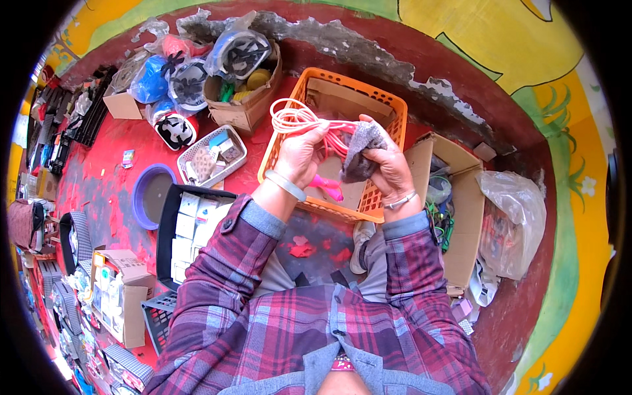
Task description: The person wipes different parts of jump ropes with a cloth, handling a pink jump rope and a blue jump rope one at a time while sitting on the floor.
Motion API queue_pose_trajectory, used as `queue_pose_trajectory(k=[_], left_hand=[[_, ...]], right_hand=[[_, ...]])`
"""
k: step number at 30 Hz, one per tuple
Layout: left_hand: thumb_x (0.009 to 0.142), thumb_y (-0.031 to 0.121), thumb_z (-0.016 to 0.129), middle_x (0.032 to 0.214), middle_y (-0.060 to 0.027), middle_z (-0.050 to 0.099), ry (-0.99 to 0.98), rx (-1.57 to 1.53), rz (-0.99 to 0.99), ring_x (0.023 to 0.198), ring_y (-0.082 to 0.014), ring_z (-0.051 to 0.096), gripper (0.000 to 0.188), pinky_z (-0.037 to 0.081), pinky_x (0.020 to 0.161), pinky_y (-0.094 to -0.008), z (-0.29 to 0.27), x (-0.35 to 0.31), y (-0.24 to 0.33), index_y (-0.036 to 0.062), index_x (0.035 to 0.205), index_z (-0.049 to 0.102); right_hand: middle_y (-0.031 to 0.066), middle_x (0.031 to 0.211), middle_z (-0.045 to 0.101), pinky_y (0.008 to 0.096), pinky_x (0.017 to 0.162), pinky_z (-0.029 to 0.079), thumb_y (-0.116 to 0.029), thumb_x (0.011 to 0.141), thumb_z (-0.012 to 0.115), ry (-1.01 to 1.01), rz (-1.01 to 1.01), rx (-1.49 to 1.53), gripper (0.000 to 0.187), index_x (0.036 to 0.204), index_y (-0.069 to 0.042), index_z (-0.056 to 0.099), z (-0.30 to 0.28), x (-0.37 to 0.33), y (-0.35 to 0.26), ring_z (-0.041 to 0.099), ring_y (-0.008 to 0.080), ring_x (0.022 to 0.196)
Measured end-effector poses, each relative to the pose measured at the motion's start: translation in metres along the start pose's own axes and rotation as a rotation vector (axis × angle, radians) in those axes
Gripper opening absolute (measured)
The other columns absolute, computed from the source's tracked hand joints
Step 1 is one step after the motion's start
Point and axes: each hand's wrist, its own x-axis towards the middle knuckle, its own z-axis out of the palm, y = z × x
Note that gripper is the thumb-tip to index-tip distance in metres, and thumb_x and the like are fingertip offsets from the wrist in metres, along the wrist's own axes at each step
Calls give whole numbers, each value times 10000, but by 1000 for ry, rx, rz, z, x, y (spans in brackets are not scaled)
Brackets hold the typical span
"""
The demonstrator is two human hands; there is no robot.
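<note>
A coiled pink skipping rope [294, 120] is gripped by my left hand [297, 160], its loops spreading out above and to the left of my fingers. A bright pink handle [329, 189] hangs below the coil. In my right hand [393, 172] a dark grey cloth [359, 158] is pinched, bunched up against the rope's strands. Both hands are raised over an orange plastic basket [355, 86], which has cardboard inside. Whether my right fingers also grip the rope through the cloth is hidden.
Left of the basket are a white tray [245, 157], a purple basin [136, 197] and a black crate [164, 243] of white boxes. Bagged helmets [187, 84] lie beside a cardboard box [247, 112]. An open carton [464, 217] and a clear plastic bag [517, 224] stand at right.
</note>
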Motion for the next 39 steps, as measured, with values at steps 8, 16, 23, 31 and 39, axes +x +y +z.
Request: queue_pose_trajectory(k=[8, 16, 23, 31, 39], left_hand=[[859, 52, 577, 896, -66, 633, -119, 335, 145, 776, -132, 602, 154, 485, 628, -225, -6, 1, 28, 16, 1009, 580], [771, 10, 653, 909, -19, 603, -295, 682, 70, 842, -115, 566, 227, 457, 754, -249, 5, -9, 38, 35, 986, 588], [748, -31, 649, 908, -12, 595, -385, 663, 113, 866, -121, 556, 245, 450, 790, -272, -2, -2, 15, 38, 975, 590], [752, 34, 634, 892, -21, 600, -303, 700, 38, 845, -112, 560, 208, 456, 770, -257, 0, -4, 13, 32, 955, 588], [791, 126, 654, 769, 34, 546, -298, 665, -65, 637, -41, 459, 212, 337, 541, -186, 5, -9, 15, 49, 973, 577]], right_hand=[[154, 1157, 579, 424, 883, 482, -193, 839, 643, 70, -217, 151, 414, 1205, -63, 500, -26, -8, -43, 590, 288, 1007], [88, 1117, 588, 379, 847, 498, -266, 818, 665, 38, -136, 63, 485, 1210, -35, 496, -27, -4, -35, 588, 222, 996], [21, 926, 637, 249, 715, 487, -119, 807, 612, -138, 119, -304, 327, 1116, -19, 574, -6, -5, -3, 602, 110, 788], [44, 837, 656, 241, 679, 505, 27, 744, 611, 11, 84, -179, 236, 976, -12, 630, 0, -5, 6, 621, 123, 730], [56, 920, 656, 265, 751, 507, 34, 734, 628, -41, 168, -50, 303, 1034, -8, 612, -2, -4, 5, 632, 144, 801]])
